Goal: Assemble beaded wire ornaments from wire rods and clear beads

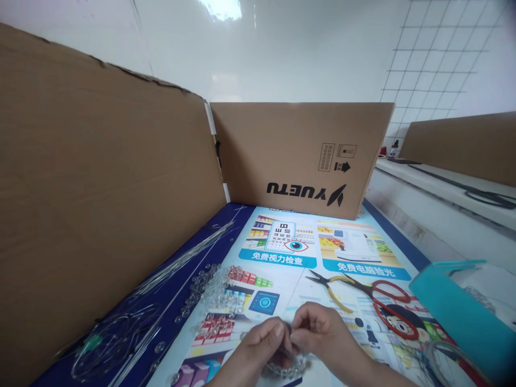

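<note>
At the near edge of the bench (282, 301), seen from the head camera, the left hand (258, 344) and the right hand (322, 333) meet thumb to thumb, both pinched shut on a string of clear beads (288, 370) that curves below the fingers and rests on the printed poster covering the bench top. The grip of each hand looks closed on the strand itself, though the fingers hide the exact spot, so I can't say which bead is pinched.

Just left of the hands lies a loose scatter of clear beads (217, 290), and further left a bundle of thin clear wires (181, 258) runs along the dark blue edge. To the right of the hands sit yellow-handled pliers (332, 287), touching or crossing red-handled scissors (387, 303). A teal box (455, 312) stands at the far right. Cardboard walls (298, 156) enclose the back and left side.
</note>
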Tool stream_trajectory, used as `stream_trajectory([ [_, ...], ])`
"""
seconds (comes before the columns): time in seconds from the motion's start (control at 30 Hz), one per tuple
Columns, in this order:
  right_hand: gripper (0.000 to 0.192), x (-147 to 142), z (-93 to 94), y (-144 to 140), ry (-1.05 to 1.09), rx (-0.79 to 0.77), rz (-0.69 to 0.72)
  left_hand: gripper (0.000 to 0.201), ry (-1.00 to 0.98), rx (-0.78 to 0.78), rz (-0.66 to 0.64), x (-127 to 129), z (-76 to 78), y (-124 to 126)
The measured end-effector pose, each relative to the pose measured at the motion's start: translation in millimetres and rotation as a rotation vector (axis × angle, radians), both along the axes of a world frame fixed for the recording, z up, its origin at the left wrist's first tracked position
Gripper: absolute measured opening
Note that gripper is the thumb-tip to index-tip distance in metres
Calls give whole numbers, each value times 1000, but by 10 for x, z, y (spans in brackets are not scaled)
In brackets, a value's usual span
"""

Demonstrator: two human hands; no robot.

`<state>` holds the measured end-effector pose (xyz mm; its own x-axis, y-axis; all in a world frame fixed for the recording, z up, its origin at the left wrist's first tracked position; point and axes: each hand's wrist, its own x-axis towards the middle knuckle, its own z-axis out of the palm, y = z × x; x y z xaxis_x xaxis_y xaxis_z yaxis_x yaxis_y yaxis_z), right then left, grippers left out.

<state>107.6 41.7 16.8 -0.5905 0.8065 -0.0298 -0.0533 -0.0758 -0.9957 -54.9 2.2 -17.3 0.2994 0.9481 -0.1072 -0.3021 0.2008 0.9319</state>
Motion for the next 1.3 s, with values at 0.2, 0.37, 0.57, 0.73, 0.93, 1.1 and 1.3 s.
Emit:
stream_trajectory([
  [0.2, 15, 14, 18, 47, -117, 161, -166, 45, -101, -15, -17, 35, 29, -16],
  [0.37, 24, -22, -36, 20, -9, -96, -58, 46, -78, 45, -95, 27, 97, -42],
  [0.57, 21, 169, 109, 183, -496, 548, -52, 43, -2, 160, -121, -31, 155, -37],
  [0.73, 63, 506, 74, 483, -1246, 1009, -184, 42, 27, 166, -86, -45, 29, -11],
  [0.93, 35, 575, -197, 629, -1443, 1239, -112, 40, -68, 97, -54, -23, 28, -6],
  [1.1, 27, 574, -344, 684, -1400, 1278, -117, 39, -164, 19, -43, -7, 69, -3],
  [1.3, 30, 585, -205, 687, -957, 995, -193, 39, -201, 19, -38, -9, 60, -7],
])
